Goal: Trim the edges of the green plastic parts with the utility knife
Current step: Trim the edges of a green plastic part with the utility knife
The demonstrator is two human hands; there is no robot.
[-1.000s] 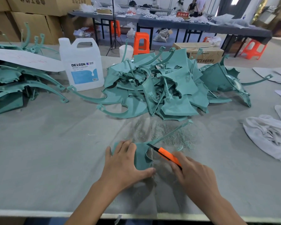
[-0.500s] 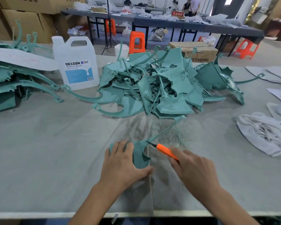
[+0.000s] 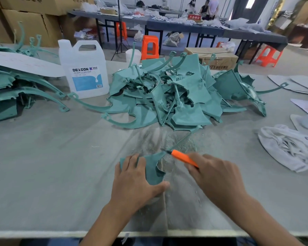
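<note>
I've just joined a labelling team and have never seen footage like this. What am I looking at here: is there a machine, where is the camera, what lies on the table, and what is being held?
There is no machine here: a person works with two bare hands. The camera is worn on their head and looks forward and down, so the arms enter from the bottom. The left hand presses a green plastic part down on the grey table. The right hand grips an orange utility knife, its tip at the part's far edge. Behind lie a pile of green parts, a white jug and, to the right, a white cloth.
</note>
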